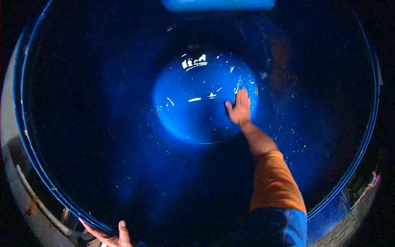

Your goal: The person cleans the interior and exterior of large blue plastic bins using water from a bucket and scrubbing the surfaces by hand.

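1. A person leans over a large, deep blue plastic drum (82, 136), the head view looking straight down its dark inner wall to the bright round bottom (193, 107) at the centre of the frame.

2. The right hand (239, 109) reaches far down inside, fingers straight and spread, palm flat against the wet, glinting bottom at its 3 o'clock edge; it is open and grips nothing.

3. The right arm runs up from the hand toward 5 o'clock, bare at the forearm, then covered by an orange sleeve (273, 185) that ends in a blue cuff (284, 226) at the lower edge.

4. The left hand (111, 235) sits at 7 o'clock on the drum's rim (31, 156), thumb up and fingers curled over the edge, holding it.

5. Pale specks dot the inner wall, thickest toward 3 o'clock.

6. A light blue rounded bar (218, 4) lies across the top of the frame at 12 o'clock, beyond the rim.
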`<state>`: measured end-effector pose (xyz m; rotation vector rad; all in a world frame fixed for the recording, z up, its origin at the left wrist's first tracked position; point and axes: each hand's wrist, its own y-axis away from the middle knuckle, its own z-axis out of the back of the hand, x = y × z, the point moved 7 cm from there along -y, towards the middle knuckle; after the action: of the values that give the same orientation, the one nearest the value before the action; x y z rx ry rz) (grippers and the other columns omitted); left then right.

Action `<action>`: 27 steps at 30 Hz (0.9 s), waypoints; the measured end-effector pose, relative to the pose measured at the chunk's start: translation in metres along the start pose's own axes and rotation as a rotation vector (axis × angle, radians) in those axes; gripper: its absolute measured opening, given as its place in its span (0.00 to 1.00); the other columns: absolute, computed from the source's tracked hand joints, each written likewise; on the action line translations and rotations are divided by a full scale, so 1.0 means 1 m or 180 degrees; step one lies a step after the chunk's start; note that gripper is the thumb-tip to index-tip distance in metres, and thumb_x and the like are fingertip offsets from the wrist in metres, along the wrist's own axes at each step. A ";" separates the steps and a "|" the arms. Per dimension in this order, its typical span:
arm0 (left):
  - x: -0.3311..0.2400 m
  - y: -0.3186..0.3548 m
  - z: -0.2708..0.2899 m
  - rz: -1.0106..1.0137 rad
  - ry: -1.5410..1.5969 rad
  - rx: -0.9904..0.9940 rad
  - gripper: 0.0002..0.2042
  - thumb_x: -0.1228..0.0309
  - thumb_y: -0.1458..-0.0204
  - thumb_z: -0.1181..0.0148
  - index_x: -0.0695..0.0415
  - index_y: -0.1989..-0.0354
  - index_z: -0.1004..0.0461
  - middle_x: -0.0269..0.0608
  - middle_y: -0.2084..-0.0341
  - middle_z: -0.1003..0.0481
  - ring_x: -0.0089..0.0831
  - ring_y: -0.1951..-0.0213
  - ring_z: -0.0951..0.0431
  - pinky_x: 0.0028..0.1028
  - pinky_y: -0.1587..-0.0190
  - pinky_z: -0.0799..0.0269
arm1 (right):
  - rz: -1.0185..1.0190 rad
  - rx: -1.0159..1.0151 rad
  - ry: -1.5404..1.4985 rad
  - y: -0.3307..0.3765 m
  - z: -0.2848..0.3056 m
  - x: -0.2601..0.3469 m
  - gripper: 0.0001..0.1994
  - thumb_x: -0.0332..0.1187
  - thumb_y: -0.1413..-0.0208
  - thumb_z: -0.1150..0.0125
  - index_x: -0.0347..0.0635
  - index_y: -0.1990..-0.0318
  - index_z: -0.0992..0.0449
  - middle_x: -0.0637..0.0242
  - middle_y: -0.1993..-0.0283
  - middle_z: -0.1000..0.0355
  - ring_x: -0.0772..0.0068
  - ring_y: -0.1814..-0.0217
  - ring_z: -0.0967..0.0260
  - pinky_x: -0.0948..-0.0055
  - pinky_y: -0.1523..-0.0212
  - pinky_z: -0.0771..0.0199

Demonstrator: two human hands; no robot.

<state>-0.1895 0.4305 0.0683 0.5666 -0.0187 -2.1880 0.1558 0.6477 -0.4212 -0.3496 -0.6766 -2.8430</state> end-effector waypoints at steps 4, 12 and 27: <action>-0.009 -0.002 -0.001 -0.0216 -0.0036 -0.0040 0.48 0.65 0.55 0.37 0.58 0.31 0.65 0.52 0.34 0.56 0.45 0.35 0.51 0.44 0.34 0.58 | -0.0437 0.0058 -0.0323 0.016 -0.020 -0.015 0.42 0.52 0.45 0.48 0.34 0.32 0.58 0.47 0.28 0.68 0.48 0.25 0.74 0.52 0.29 0.72; -0.024 -0.008 -0.007 0.0126 0.0314 0.0153 0.49 0.69 0.54 0.33 0.54 0.31 0.66 0.55 0.35 0.54 0.46 0.37 0.48 0.46 0.37 0.49 | -0.0350 -0.0876 -0.0668 0.008 -0.015 -0.023 0.41 0.47 0.45 0.47 0.30 0.33 0.59 0.42 0.29 0.62 0.43 0.26 0.69 0.53 0.29 0.69; -0.004 -0.001 -0.003 -0.0197 -0.0145 -0.0025 0.48 0.65 0.55 0.37 0.58 0.31 0.66 0.53 0.34 0.55 0.45 0.36 0.51 0.45 0.35 0.58 | -0.1351 -0.1037 -0.0169 0.121 -0.104 -0.069 0.28 0.37 0.41 0.55 0.29 0.38 0.50 0.41 0.36 0.50 0.45 0.33 0.53 0.55 0.33 0.54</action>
<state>-0.1872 0.4351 0.0670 0.5189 -0.0169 -2.2599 0.2322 0.5028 -0.4798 -0.3678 -0.3201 -3.3694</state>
